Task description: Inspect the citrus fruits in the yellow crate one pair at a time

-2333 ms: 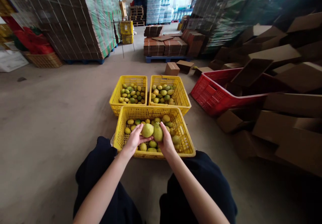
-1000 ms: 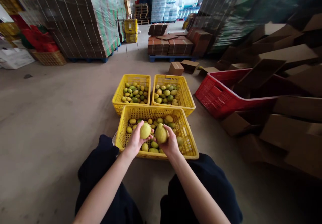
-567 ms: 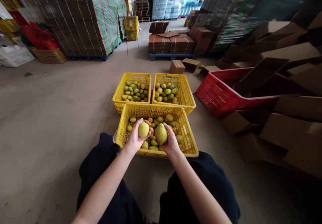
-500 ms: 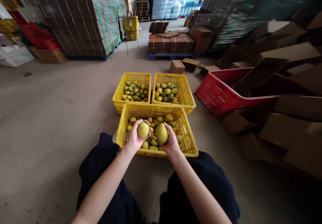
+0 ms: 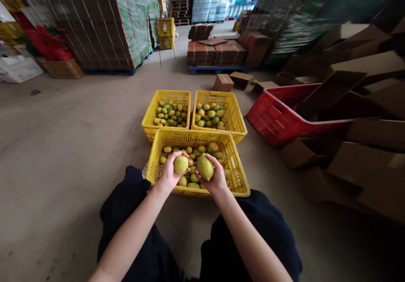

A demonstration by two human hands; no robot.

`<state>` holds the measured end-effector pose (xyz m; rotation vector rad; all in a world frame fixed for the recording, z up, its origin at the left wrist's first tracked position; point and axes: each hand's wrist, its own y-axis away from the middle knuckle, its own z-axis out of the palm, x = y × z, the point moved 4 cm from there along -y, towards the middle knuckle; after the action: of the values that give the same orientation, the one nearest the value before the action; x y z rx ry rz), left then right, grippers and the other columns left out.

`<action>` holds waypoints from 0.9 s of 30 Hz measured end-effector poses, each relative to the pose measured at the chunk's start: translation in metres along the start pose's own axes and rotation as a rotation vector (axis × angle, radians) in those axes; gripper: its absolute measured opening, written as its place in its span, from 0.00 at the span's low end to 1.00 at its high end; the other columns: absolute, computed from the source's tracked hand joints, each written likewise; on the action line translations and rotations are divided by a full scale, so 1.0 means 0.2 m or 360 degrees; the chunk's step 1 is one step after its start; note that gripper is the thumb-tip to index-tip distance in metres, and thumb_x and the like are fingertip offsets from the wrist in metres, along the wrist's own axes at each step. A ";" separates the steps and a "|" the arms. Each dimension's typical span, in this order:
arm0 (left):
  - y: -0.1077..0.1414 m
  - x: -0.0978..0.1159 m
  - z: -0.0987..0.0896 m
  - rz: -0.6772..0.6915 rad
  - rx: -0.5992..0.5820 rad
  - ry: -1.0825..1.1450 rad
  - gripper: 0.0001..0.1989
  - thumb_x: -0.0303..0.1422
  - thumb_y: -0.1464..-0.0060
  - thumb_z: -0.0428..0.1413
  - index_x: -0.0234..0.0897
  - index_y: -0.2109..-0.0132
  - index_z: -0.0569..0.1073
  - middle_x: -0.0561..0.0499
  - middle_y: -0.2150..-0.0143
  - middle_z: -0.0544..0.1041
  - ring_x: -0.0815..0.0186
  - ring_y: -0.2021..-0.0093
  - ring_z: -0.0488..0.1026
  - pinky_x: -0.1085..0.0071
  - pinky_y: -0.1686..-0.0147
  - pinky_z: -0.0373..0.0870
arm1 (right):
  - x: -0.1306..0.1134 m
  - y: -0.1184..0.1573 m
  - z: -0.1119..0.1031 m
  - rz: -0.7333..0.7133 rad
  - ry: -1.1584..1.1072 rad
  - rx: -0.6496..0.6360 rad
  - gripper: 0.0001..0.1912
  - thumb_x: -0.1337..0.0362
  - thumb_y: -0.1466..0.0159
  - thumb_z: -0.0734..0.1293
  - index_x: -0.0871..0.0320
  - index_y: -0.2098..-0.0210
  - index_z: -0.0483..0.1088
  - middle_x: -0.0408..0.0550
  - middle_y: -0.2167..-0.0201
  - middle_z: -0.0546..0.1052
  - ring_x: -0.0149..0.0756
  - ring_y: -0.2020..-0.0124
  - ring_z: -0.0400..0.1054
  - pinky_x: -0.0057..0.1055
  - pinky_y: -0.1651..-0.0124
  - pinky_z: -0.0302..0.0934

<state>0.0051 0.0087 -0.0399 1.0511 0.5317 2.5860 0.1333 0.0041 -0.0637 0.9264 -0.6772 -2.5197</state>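
Note:
My left hand [image 5: 169, 172] is wrapped round a rounded yellow-green fruit [image 5: 181, 164]. In my right hand [image 5: 218, 178] is a larger, longer yellow-green fruit [image 5: 205, 167], tilted a little. Both hands are above the near yellow crate [image 5: 239, 176], a small gap between the two fruits. More yellow and green fruits [image 5: 193, 185] lie in that crate, partly hidden by my hands. Just beyond it stand a left yellow crate [image 5: 148, 122] and a right yellow crate [image 5: 236, 119], each holding several similar fruits.
A red crate [image 5: 268, 119] with cardboard in it stands at the right, among a heap of open cardboard boxes [image 5: 363, 164]. Farther back are a small carton [image 5: 223, 82], stacked flat cardboard [image 5: 229, 54] on a blue pallet and a wrapped pallet load [image 5: 95, 24].
The larger fruit has turned and tilted in my right hand, and it has shifted slightly right. My left hand still holds its fruit, almost in the same place.

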 end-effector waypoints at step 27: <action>-0.04 -0.03 -0.04 -0.0057 0.0204 0.0032 0.07 0.33 0.49 0.59 0.37 0.65 0.69 0.55 0.67 0.72 0.69 0.71 0.74 0.76 0.78 0.70 | -0.01 0.00 -0.02 0.0013 -0.0264 0.0131 0.05 0.64 0.41 0.65 0.59 0.71 0.68 0.46 0.80 0.75 0.33 0.82 0.69 0.24 0.84 0.62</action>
<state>0.0036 0.0117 -0.0526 1.0466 0.7227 2.5625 0.1376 0.0034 -0.0654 0.7453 -0.8383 -2.5991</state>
